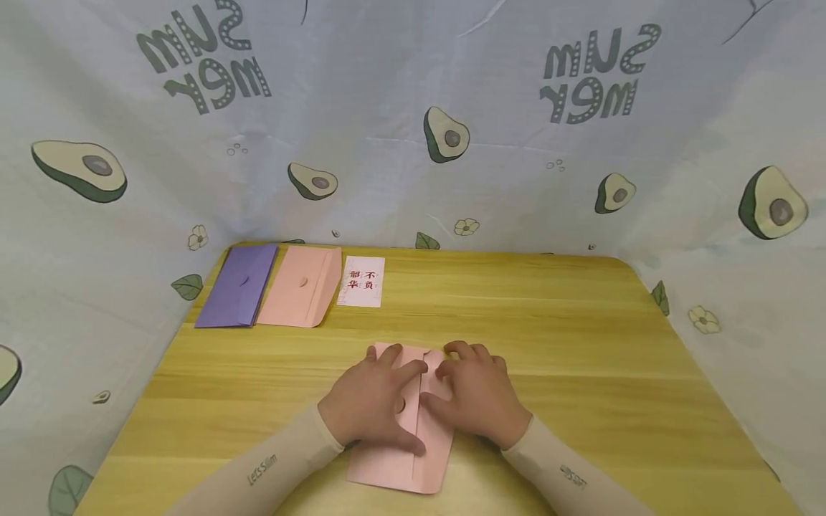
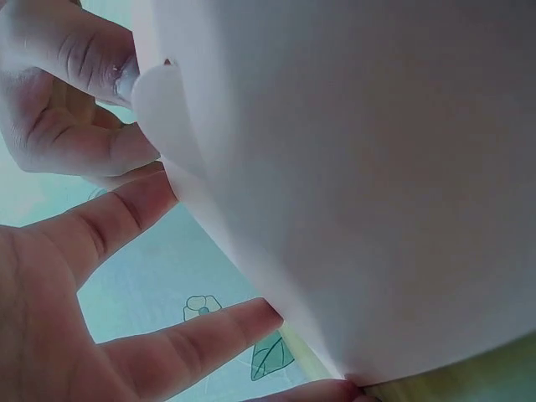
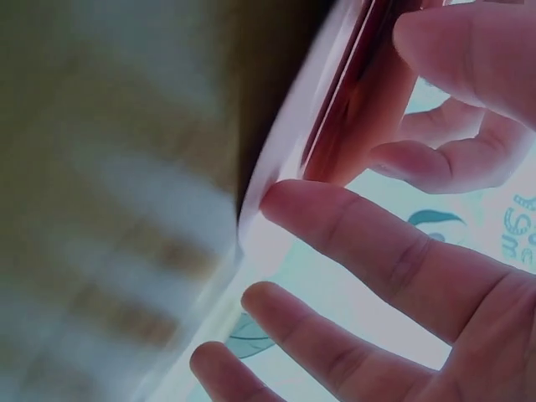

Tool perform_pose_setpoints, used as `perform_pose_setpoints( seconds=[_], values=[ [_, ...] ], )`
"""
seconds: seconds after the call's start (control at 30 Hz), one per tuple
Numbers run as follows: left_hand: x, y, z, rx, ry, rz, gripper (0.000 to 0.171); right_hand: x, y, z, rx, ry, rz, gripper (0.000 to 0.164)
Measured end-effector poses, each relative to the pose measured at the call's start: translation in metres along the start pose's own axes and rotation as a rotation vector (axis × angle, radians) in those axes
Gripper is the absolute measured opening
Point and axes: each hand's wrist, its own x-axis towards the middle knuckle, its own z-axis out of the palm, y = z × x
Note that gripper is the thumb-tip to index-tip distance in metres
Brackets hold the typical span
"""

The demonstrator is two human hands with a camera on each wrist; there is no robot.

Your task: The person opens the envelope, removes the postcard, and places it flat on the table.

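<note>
Near envelope [image 1: 382, 464], pink, sits at the near-middle part of the table [image 1: 548, 322], directly under both hands. Long axis runs near-to-far, away from the person. Key relation: the flap [image 1: 434, 455] lies along the right long side — right hand [image 1: 480, 394] is the nearer one. Left hand [image 1: 371, 401] is over the body of the envelope, to the left of the flap.

Left hand: fingers spread and fairly straight, not curled round anything. The thumb reaches down across the paper to the flap line; in the left wrist view the fingertips touch the paper's edge.

Right hand: thumb over the flap, other fingers by the far right corner. Right wrist view has one fingertip against the edge and the others extended. Can't tell whether it pinches the paper or only rests there.

Containers: three envelopes in sight. Besides the near one, a purple envelope [image 1: 232, 290] and a second pink envelope [image 1: 287, 290] lie side by side at the far left of the table, long axes also running away from the person. Contents of all three don't show — can't tell full from empty. A white card [image 1: 361, 282] with red characters lies outside them, just right of the second pink envelope, well apart from both hands.
</note>
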Motion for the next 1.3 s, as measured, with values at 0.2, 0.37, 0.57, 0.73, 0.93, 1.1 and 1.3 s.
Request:
perform_pose_setpoints(
  seconds=[0.2,0.37,0.57,0.73,0.93,1.1,1.3],
  values=[
    [0.000,-0.001,0.000,-0.011,-0.005,-0.003,0.118,0.003,-0.003,0.000,-0.009,-0.009,-0.003,0.036],
    [0.001,-0.004,0.000,-0.017,0.005,0.009,0.119,0.004,-0.005,0.001,-0.046,0.000,-0.012,0.039],
    [0.002,-0.006,0.000,-0.016,0.014,0.014,0.120,0.006,-0.009,0.002,-0.116,0.019,-0.035,0.042],
    [0.002,-0.005,-0.001,-0.017,0.012,0.020,0.121,0.005,-0.011,0.006,-0.143,0.028,-0.027,0.042],
    [0.002,-0.005,-0.001,-0.011,0.006,0.021,0.121,0.004,-0.012,0.008,-0.148,0.033,-0.020,0.042],
    [0.002,-0.004,-0.001,-0.006,0.000,0.018,0.121,0.003,-0.013,0.008,-0.146,0.031,-0.013,0.043],
    [0.002,-0.003,0.000,0.012,0.003,0.018,0.120,0.002,-0.014,0.008,-0.154,0.023,-0.009,0.046]
  ],
)
